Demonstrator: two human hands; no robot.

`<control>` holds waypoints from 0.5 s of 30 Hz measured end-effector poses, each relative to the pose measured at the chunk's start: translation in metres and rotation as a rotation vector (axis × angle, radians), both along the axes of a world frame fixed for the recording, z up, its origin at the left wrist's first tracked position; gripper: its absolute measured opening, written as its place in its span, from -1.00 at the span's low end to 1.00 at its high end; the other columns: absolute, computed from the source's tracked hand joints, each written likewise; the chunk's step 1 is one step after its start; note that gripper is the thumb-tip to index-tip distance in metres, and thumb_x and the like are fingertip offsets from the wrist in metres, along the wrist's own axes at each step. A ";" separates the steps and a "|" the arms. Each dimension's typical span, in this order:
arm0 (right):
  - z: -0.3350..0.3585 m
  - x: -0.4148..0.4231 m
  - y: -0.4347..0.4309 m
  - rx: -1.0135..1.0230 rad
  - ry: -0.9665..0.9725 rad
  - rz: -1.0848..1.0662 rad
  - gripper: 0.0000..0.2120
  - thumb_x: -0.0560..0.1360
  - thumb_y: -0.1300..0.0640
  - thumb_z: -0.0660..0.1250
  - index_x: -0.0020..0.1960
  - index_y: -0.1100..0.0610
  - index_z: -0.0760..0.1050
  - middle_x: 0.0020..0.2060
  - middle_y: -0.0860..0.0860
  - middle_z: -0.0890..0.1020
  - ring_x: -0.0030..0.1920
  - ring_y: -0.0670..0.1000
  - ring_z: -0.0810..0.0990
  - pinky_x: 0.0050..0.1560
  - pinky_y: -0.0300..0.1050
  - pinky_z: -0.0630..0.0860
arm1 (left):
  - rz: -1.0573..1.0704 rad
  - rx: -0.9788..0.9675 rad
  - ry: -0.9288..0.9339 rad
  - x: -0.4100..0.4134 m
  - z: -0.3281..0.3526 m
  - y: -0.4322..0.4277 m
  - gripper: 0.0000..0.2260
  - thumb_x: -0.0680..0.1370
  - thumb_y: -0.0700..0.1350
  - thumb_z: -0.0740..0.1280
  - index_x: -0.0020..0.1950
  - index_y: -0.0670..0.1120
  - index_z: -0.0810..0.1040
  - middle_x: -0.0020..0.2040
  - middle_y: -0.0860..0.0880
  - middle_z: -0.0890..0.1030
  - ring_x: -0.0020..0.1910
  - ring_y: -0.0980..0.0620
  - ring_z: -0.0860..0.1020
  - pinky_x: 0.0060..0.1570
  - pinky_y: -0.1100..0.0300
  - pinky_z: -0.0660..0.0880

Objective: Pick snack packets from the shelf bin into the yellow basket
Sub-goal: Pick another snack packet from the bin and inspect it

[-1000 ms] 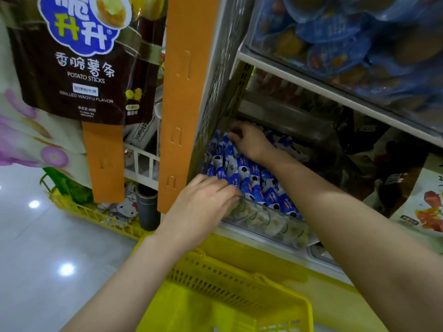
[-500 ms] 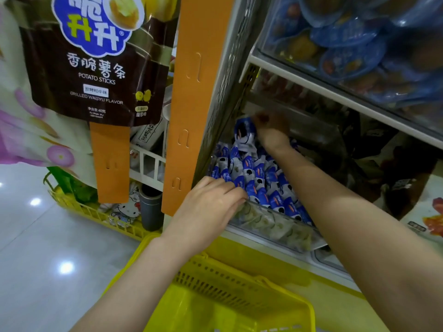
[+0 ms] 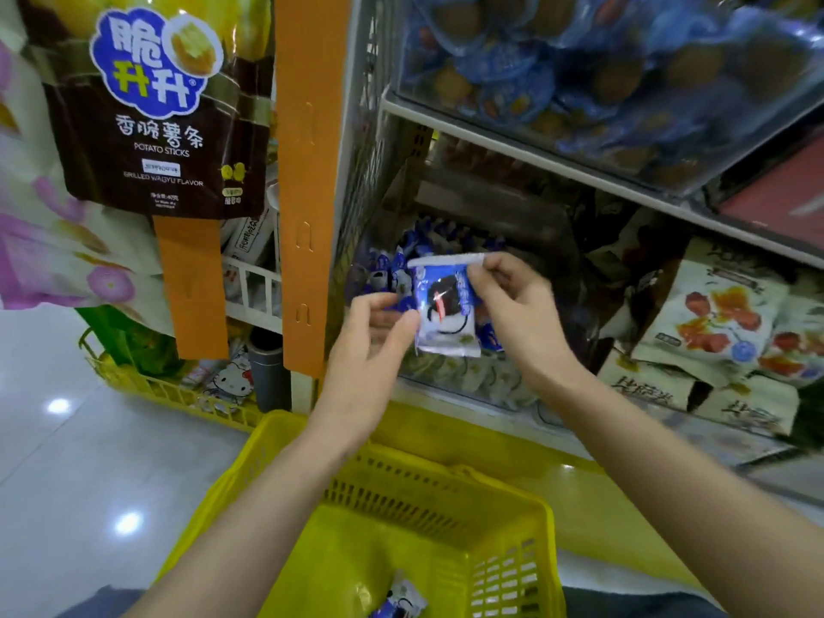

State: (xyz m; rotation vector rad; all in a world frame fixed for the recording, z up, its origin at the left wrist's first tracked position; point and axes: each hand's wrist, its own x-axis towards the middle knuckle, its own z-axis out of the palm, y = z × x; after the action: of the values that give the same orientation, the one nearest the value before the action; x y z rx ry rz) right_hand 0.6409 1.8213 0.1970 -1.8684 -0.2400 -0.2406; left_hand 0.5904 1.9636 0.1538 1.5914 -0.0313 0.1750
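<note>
Just in front of the shelf bin (image 3: 468, 383), both hands hold one blue-and-white snack packet (image 3: 446, 305) upright in the air. The right hand (image 3: 512, 314) pinches its upper right corner between thumb and fingers; the left hand (image 3: 370, 345) pinches its left edge, thumb against the wrapper. More blue packets (image 3: 401, 256) fill the bin behind it. Below the forearms sits the yellow basket (image 3: 401, 466), with another packet (image 3: 401, 599) lying on its bottom. At the upper left hangs a brown potato-sticks bag (image 3: 156, 109) beside an orange strip (image 3: 307, 171).
</note>
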 end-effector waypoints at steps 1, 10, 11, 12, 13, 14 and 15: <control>-0.005 -0.012 -0.001 0.033 0.037 0.040 -0.80 0.57 0.24 0.20 -0.21 0.07 0.45 -0.29 -0.01 0.58 -0.26 -0.15 0.56 -0.21 -0.25 0.52 | -0.075 -0.064 0.098 -0.004 0.000 -0.003 -0.75 0.52 0.07 0.24 0.16 0.03 0.44 0.02 0.13 0.54 -0.05 0.32 0.51 -0.07 0.40 0.42; -0.051 -0.063 -0.016 0.003 0.286 0.096 -0.85 0.53 0.16 0.27 -0.16 0.15 0.58 -0.32 0.01 0.59 -0.27 -0.11 0.52 -0.28 -0.19 0.46 | -0.311 0.039 0.251 -0.034 -0.020 -0.013 -0.72 0.51 -0.29 0.32 0.19 -0.11 0.42 0.12 -0.13 0.57 0.08 0.00 0.55 0.01 0.24 0.49; -0.056 -0.066 -0.016 0.020 0.294 0.083 -0.86 0.52 0.20 0.28 -0.19 0.12 0.57 -0.34 0.00 0.59 -0.30 -0.14 0.53 -0.31 -0.23 0.47 | -0.319 0.068 0.242 -0.036 -0.022 -0.014 -0.70 0.50 -0.33 0.32 0.19 -0.11 0.40 0.14 -0.16 0.56 0.09 -0.03 0.54 0.07 0.17 0.48; -0.060 -0.068 -0.016 0.042 0.306 0.072 -0.87 0.52 0.22 0.29 -0.19 0.12 0.56 -0.35 -0.01 0.59 -0.34 -0.18 0.53 -0.33 -0.28 0.47 | -0.317 0.100 0.225 -0.038 -0.024 -0.015 -0.68 0.49 -0.36 0.32 0.18 -0.11 0.39 0.14 -0.18 0.55 0.10 -0.05 0.53 0.11 0.12 0.47; -0.064 -0.069 -0.016 0.068 0.318 0.067 -0.88 0.52 0.23 0.29 -0.18 0.13 0.55 -0.35 0.00 0.59 -0.37 -0.21 0.53 -0.35 -0.31 0.48 | -0.313 0.118 0.210 -0.039 -0.026 -0.016 -0.67 0.48 -0.37 0.32 0.17 -0.11 0.39 0.14 -0.18 0.54 0.10 -0.06 0.53 0.11 0.10 0.47; -0.066 -0.071 -0.017 0.092 0.329 0.065 -0.88 0.52 0.23 0.29 -0.18 0.13 0.55 -0.35 0.00 0.59 -0.37 -0.21 0.54 -0.35 -0.32 0.50 | -0.308 0.114 0.203 -0.040 -0.027 -0.017 -0.69 0.48 -0.37 0.32 0.14 -0.09 0.40 0.12 -0.17 0.55 0.09 -0.05 0.54 0.10 0.10 0.48; -0.068 -0.072 -0.017 0.103 0.332 0.069 -0.87 0.52 0.23 0.29 -0.18 0.12 0.55 -0.35 -0.01 0.60 -0.36 -0.20 0.55 -0.34 -0.30 0.52 | -0.300 0.091 0.205 -0.040 -0.028 -0.018 -0.73 0.49 -0.34 0.32 0.11 -0.08 0.42 0.10 -0.15 0.56 0.07 -0.01 0.56 0.05 0.14 0.50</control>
State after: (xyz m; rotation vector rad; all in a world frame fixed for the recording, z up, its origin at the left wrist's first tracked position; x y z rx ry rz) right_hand 0.5694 1.8041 0.1286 -1.7631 -0.0623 0.1036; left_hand 0.5503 1.9458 0.1254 1.6675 -0.1194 -0.2257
